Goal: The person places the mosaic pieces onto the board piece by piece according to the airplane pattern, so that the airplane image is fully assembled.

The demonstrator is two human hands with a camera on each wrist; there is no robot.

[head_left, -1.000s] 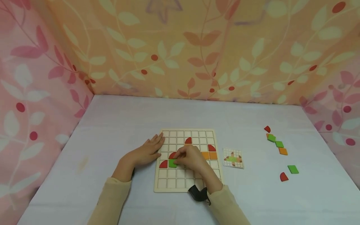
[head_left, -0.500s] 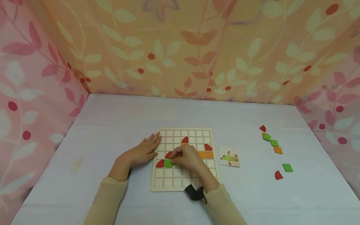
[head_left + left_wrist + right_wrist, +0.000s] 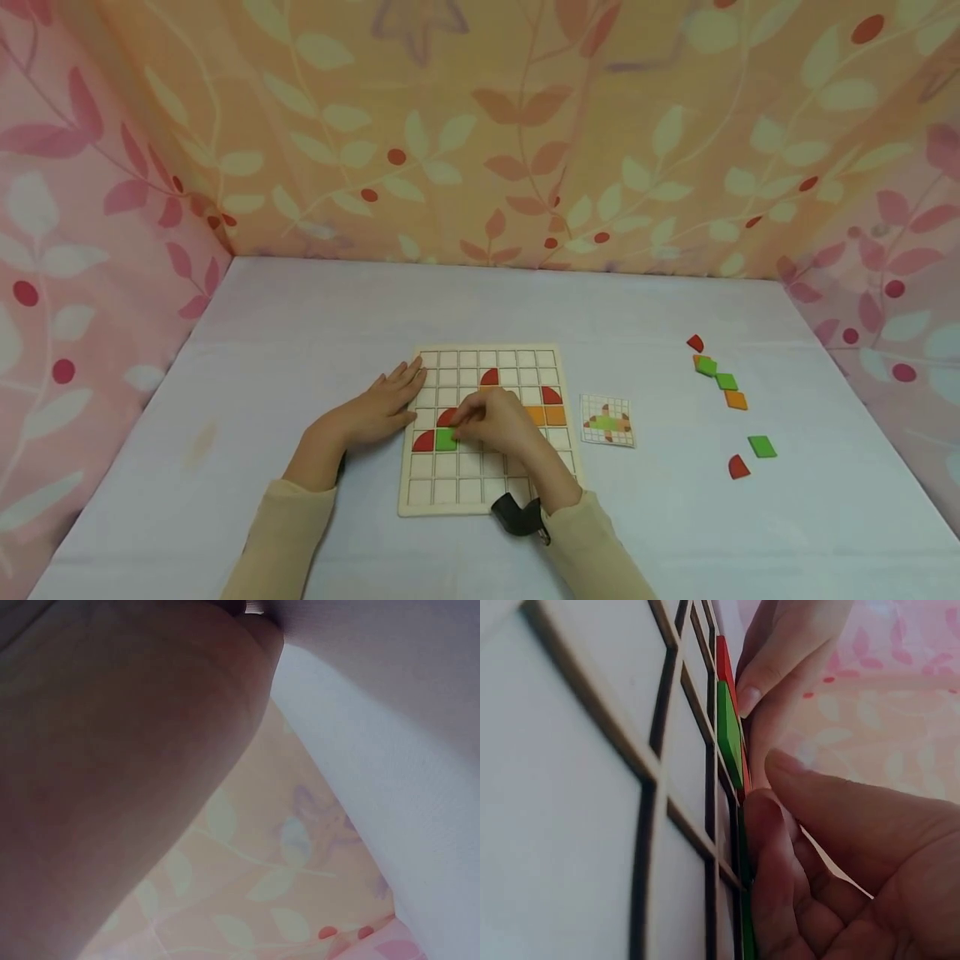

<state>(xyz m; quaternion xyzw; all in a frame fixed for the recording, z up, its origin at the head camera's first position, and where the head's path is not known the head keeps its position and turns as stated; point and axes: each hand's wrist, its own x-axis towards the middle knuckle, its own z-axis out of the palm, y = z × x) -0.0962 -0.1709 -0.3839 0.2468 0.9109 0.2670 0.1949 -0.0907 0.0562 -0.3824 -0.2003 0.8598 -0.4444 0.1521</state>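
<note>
Left hand [image 3: 375, 410] lies flat at the board [image 3: 446, 492]; right hand [image 3: 497, 421], grip unclear to me, is nearer, green tile [image 3: 445, 440] just leftward.

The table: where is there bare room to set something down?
Bare table lies left of the left hand, between the board and the back wall, and between the card and the loose tiles. Crowded: the board's middle, where the right hand sits among placed tiles, and the line of loose tiles.
</note>
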